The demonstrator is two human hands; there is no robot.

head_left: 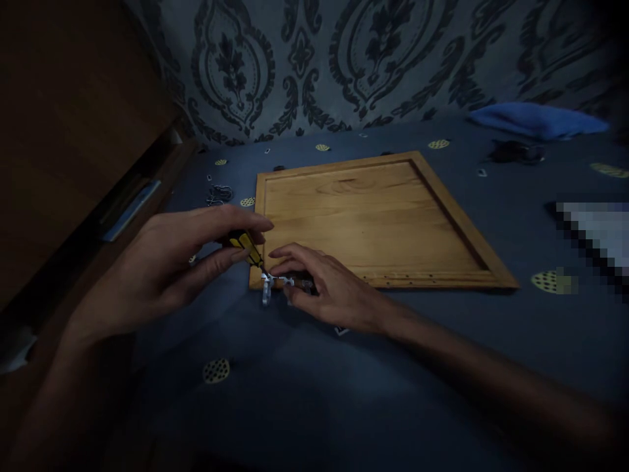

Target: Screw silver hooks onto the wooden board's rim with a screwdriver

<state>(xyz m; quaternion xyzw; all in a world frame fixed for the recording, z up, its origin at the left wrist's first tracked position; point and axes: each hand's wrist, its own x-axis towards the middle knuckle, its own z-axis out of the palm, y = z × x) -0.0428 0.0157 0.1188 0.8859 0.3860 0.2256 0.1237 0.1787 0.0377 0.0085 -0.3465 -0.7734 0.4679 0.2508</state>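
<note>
A wooden panel with a raised frame, like a cabinet door, lies flat on dark blue patterned cloth. My left hand is closed around a screwdriver with a yellow and black handle. Its shaft slants down to a small metal hinge at the panel's near left corner. From the other side my right hand pinches the hinge's arm, its fingers curled and resting at the panel's near edge. Those fingers partly hide the hinge. Several small dark holes run along the near edge to the right.
Beyond the panel stands a patterned wall. On the left is a brown wooden cabinet. A blue cloth and a dark object lie at the back right. Some dark wire-like items are left of the panel.
</note>
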